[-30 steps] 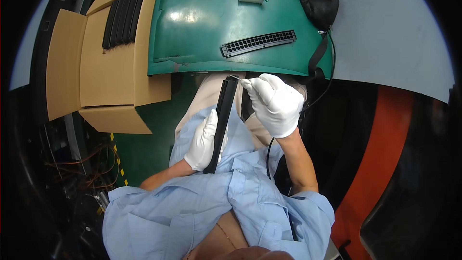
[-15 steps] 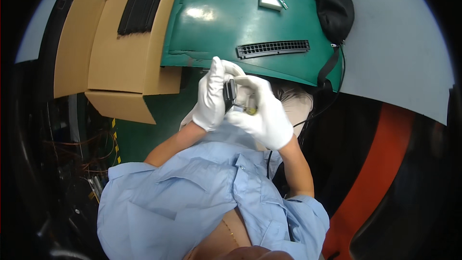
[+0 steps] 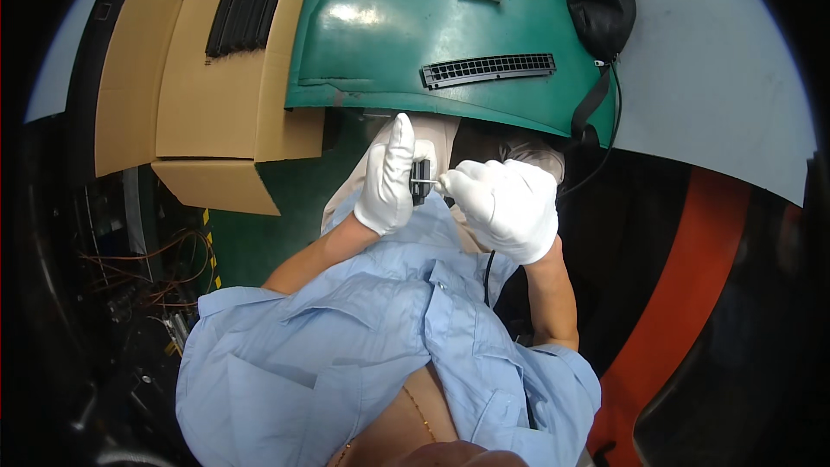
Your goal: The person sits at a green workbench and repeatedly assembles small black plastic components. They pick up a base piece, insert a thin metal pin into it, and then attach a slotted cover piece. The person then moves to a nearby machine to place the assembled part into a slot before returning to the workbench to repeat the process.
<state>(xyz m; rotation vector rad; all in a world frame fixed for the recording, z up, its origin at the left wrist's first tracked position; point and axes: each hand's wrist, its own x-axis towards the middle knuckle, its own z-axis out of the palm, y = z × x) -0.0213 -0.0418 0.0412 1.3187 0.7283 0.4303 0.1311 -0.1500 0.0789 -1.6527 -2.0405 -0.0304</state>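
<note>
Below tabletop (image 3: pixel 389 52) near edge: both hands gripping — left hand (image 3: pixel 387 177) on black part (image 3: pixel 421 182), right hand (image 3: pixel 506 207) on small tool; 1 vent strip (image 3: pixel 488 69) waits on top

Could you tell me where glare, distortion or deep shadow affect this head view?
Head view: a bright glare patch sits on the green table; fisheye bending curves the table's edge and the cardboard box; a black rim darkens the corners; the white-gloved hands, left hand and right hand, look sharp.

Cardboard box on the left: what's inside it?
In the cardboard box, a stack of long black ribbed strips lies at its far end. The rest shows bare cardboard; anything beneath the strips is hidden.
</note>
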